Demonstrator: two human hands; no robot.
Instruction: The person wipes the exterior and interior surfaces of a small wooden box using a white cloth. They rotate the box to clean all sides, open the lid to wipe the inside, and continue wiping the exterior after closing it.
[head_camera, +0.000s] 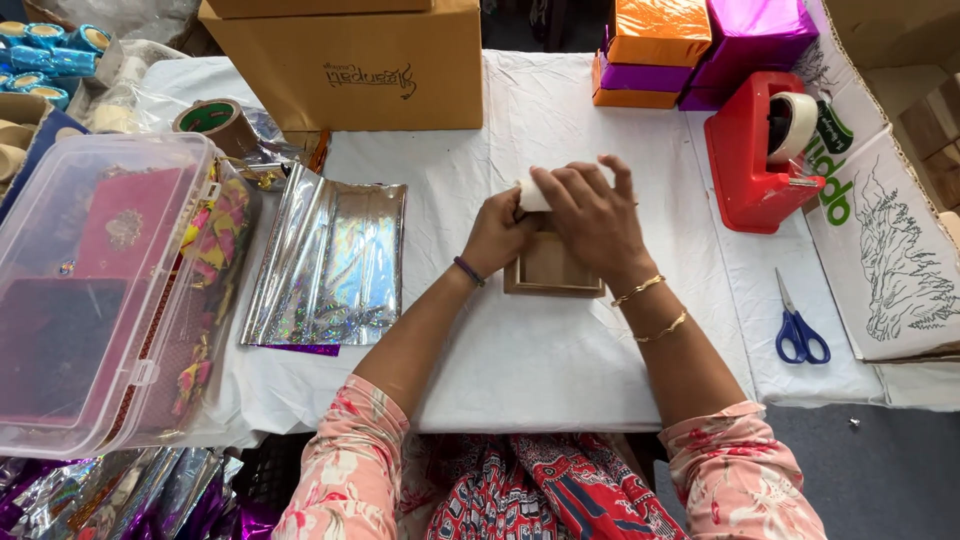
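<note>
Wooden tray (553, 270), small, square and shallow, sits on the white-covered counter (560, 370) right under both hands, mostly hidden by them.

Head view: left hand (497, 232) is curled, fingers together, gripping the near end of a white roll-shaped item (533, 192) over the tray's far edge. Right hand (592, 220) lies on top, fingers spread and pressing down across the same white item and the tray; palm covers the tray's far right corner. Both hands touch each other and the white item. Cannot tell what the white item is made of. Right wrist has two gold bangles (652, 307), left wrist a dark band (469, 271).

Left of the left hand, near: a stack of shiny holographic foil sheets (330, 255) flat on the counter. Further left: clear plastic lidded bin (95, 290) with red fabric pieces inside. Beyond the left hand: brown cardboard box (350, 65), with a brown tape roll (215, 122) just beside it.

Right of the right hand: red tape dispenser (755, 155), well apart. Nearer the person on that side: blue-handled scissors (798, 325), closed, lying flat. Beyond the right hand: orange and purple wrapped boxes (700, 50), stacked.
</note>
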